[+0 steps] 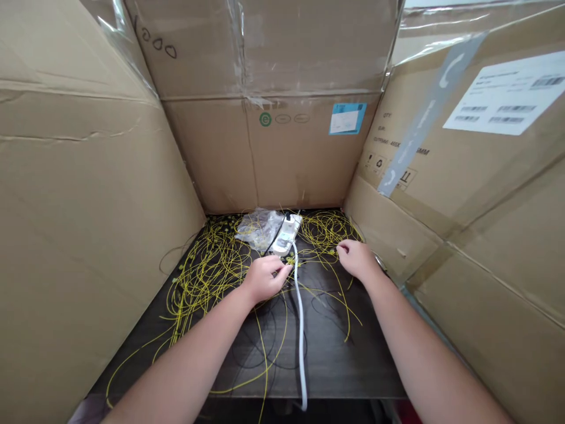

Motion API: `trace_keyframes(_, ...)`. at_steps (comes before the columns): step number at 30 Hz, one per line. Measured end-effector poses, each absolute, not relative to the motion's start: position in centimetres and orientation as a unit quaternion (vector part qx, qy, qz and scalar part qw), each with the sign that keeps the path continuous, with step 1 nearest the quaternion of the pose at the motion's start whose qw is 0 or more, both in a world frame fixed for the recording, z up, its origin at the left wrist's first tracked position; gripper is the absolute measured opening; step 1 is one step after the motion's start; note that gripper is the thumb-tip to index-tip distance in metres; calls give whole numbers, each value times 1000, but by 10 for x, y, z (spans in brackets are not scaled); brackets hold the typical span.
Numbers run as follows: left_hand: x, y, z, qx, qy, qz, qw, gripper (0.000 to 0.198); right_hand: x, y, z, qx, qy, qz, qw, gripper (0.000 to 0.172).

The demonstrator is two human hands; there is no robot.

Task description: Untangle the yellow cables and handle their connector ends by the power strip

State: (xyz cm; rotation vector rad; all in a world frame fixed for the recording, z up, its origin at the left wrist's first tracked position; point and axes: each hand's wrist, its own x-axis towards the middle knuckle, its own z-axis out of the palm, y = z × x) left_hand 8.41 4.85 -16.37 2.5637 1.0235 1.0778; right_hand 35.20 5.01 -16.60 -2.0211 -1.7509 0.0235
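Observation:
My left hand [268,278] is closed in a pinch, left of a white cable [301,330], with a thin yellow wire at its fingertips. Farther right, my right hand [356,259] is also closed, thumb and fingers together at a yellow strand; the exact grip is too small to see clearly. A large tangle of yellow wires [198,282] spreads over the dark tabletop [326,365] on the left. Another coil of yellow wires [326,229] lies by the right hand. Between and beyond both hands rests a white power strip [285,235] with a black plug in it.
Crumpled clear plastic [258,229] lies beside the power strip. Tall cardboard boxes enclose the tabletop: a left box [88,194], a back box [286,159] and a right box [463,194] with a white label. The white cable hangs over the front edge.

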Motion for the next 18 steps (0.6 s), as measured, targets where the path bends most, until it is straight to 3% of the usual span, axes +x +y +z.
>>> trace_keyframes(8, 88, 39, -152, 870, 366, 326, 57, 38, 347, 44, -166, -718, -651, 6, 246, 27)
trace_keyframes(18, 47, 82, -78, 786, 474, 381, 110, 38, 344, 44, -165, -703, -661, 3, 264, 26)
